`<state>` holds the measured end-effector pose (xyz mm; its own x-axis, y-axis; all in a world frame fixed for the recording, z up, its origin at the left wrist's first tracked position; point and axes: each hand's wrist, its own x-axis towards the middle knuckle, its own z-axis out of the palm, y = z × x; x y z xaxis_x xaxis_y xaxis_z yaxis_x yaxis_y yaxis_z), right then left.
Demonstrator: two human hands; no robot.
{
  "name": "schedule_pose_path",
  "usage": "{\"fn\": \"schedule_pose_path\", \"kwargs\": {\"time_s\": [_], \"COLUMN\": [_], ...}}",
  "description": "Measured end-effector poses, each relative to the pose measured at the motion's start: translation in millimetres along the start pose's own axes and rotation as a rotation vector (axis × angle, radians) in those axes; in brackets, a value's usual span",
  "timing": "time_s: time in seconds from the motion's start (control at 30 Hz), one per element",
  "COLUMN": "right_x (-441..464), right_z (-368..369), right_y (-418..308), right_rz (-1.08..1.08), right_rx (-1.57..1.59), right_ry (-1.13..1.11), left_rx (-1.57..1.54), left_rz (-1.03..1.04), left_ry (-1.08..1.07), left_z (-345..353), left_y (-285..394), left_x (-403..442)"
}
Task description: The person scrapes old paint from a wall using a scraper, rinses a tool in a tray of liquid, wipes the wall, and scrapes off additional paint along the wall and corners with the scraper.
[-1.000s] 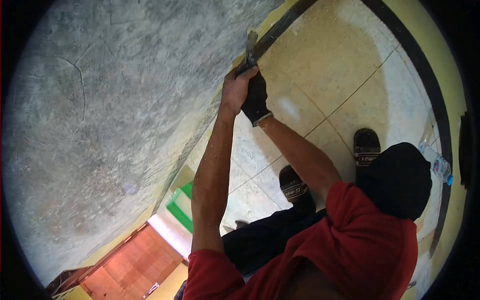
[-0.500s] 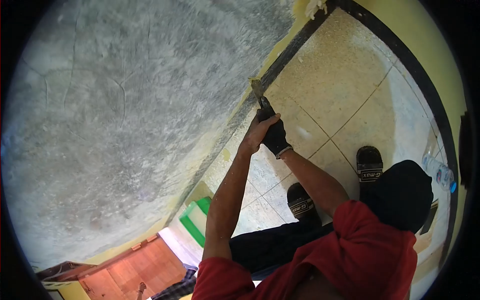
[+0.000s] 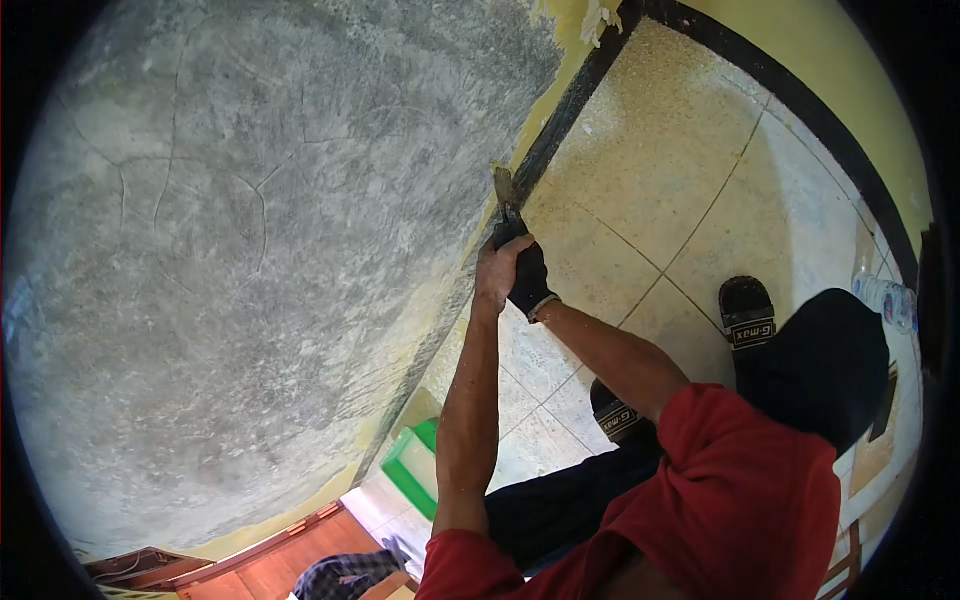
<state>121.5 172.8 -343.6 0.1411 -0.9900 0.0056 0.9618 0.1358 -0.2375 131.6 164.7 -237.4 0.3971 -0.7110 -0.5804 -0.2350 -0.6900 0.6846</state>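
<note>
A paint scraper (image 3: 503, 188) has its blade against the lower edge of the grey wall (image 3: 300, 200), where a narrow strip of yellow paint (image 3: 543, 112) meets the black baseboard (image 3: 563, 122). My right hand (image 3: 530, 275), in a black glove, is closed around the handle, which is mostly hidden. Bare and wrapped over the glove, my left hand (image 3: 497, 272) grips from the wall side. Whether its fingers reach the handle itself cannot be seen. Loose flaps of peeled paint (image 3: 600, 22) hang near the corner at the top.
Dusty floor tiles (image 3: 640, 190) lie right of the wall. My sandalled feet (image 3: 748, 312) stand on them. A green-and-white container (image 3: 412, 470) is beside my left forearm. A plastic bottle (image 3: 888, 302) lies at the right wall. Plaid cloth (image 3: 340, 575) shows at the bottom.
Both hands and the scraper have shifted slightly left and down in the view, the blade staying at the wall's lower edge. The camera view has also shifted a little.
</note>
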Motion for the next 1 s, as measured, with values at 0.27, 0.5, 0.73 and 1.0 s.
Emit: {"fn": "schedule_pose_path", "kwargs": {"time_s": [0.27, 0.5, 0.73, 1.0], "right_x": [35.1, 57.1, 17.3, 15.9], "right_z": [3.4, -12.5, -31.5, -22.2], "right_y": [-4.2, -39.1, -44.0, -32.8], "right_rz": [-0.09, -0.167, -0.095, 0.138], "right_rx": [-0.492, -1.04, -1.039, -0.499], "right_ry": [0.05, 0.01, -0.12, -0.186], "left_rx": [0.042, 0.036, -0.046, 0.128], "left_rz": [0.154, 0.162, 0.079, 0.041], "left_ry": [-0.007, 0.081, 0.129, 0.264], "left_z": [5.5, 40.6, 59.2, 55.3], "left_y": [31.7, 48.5, 45.7, 36.1], "left_x": [-6.1, 2.6, -12.5, -11.1]}}
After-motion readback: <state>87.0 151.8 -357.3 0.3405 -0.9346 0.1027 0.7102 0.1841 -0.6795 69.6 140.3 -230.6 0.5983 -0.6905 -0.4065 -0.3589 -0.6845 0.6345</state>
